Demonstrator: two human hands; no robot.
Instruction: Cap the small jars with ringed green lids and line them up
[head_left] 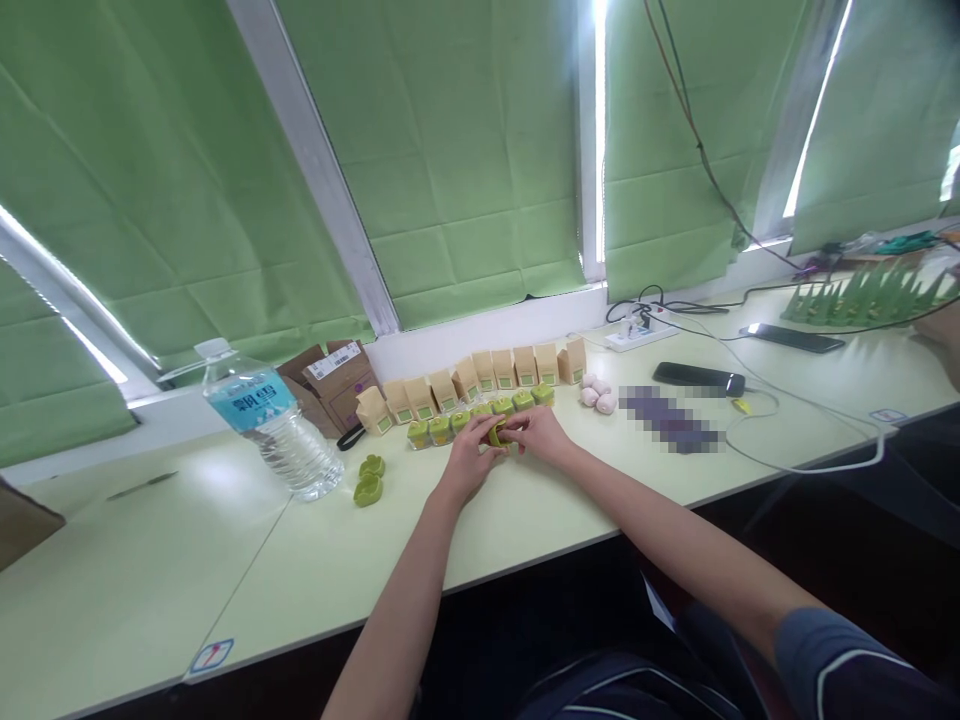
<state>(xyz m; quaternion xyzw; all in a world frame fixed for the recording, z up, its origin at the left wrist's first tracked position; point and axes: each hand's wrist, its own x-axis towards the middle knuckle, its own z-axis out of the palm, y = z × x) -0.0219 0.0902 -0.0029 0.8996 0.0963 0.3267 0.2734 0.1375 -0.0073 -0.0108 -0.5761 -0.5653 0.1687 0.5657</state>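
Note:
My left hand [474, 452] and my right hand [538, 434] meet at the middle of the table, fingers closed on a small green piece [496, 433]. Its exact shape is partly hidden by the fingertips. Just beyond it stands a row of small clear containers with green tops [439, 430], some of them covered by my hands. Behind that row is a line of small tan paper boxes [505, 370] with green labels. Left of my left hand, two loose green scalloped pieces [368, 489] lie on the table, similar in colour to the held one.
A large water bottle [274, 425] and an open cardboard box [330, 385] stand to the left. Several pale pink rounded things [598, 394] sit right of the row. Farther right are a black phone-like object [698, 379], a power strip [641, 332] and loose cables.

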